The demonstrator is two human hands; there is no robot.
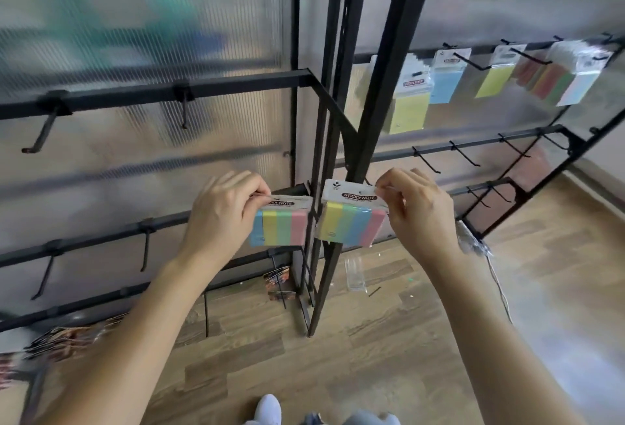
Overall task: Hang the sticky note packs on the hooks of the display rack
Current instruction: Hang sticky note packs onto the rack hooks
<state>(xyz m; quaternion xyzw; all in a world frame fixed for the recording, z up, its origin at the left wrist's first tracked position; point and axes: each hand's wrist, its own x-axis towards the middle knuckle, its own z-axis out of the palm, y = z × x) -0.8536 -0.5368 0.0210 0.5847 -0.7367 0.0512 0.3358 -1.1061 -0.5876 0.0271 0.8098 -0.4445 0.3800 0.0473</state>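
Note:
I hold two striped sticky note packs in front of the black display rack's corner post (358, 126). My left hand (221, 218) pinches the white header of the left pack (282, 226). My right hand (417, 211) pinches the header of the right pack (350, 223), whose label reads STICKY NOTE. Both packs show blue, yellow, green and pink stripes and hang side by side, nearly touching. Empty black hooks (463, 155) stick out from the rail to the right, and more empty hooks (42, 133) line the left panel.
Several sticky note packs (446, 77) hang on the upper right rail. A wood floor lies below, with a small clear plastic wrapper (355, 272), a white cable (499, 286) and dark packets (279, 284) at the rack's foot. My shoe (269, 409) shows at the bottom edge.

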